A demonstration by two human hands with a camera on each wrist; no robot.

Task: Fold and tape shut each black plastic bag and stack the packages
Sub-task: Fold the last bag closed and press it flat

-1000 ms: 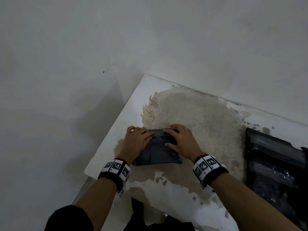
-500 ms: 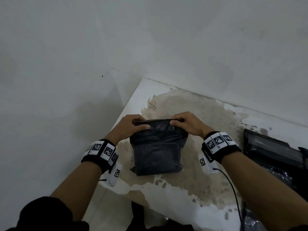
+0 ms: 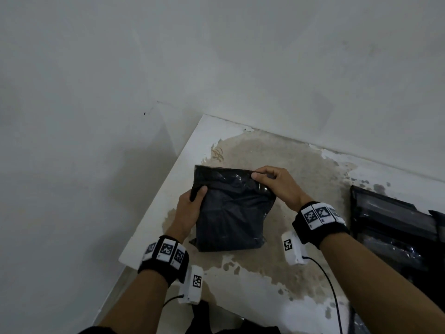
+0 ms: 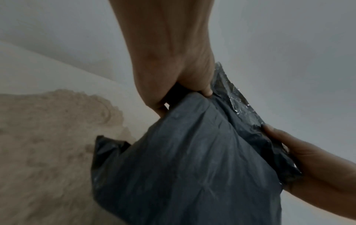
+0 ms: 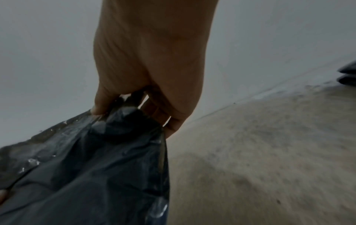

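Observation:
A black plastic bag (image 3: 231,213) with something bulky inside stands tilted on the worn table (image 3: 301,174), its bottom edge on the surface. My left hand (image 3: 192,206) grips its left side just below the flap, thumb on the front. My right hand (image 3: 272,182) pinches the top right of the glossy flap (image 3: 224,174), which stands up unfolded. The left wrist view shows the bag (image 4: 192,159) gripped by my left hand (image 4: 185,85), with my right hand (image 4: 300,153) at its far edge. The right wrist view shows my right hand (image 5: 134,99) pinching the bag (image 5: 86,167).
A pile of black bags (image 3: 395,227) lies at the table's right side, also visible at the edge of the right wrist view (image 5: 348,74). White walls (image 3: 168,56) close in behind and to the left. The table's left edge (image 3: 154,208) runs close beside my left hand.
The bag lay flat under both hands, then was lifted upright by its top edge. Now my left hand has slid down to the bag's left side and the flap stands open taller.

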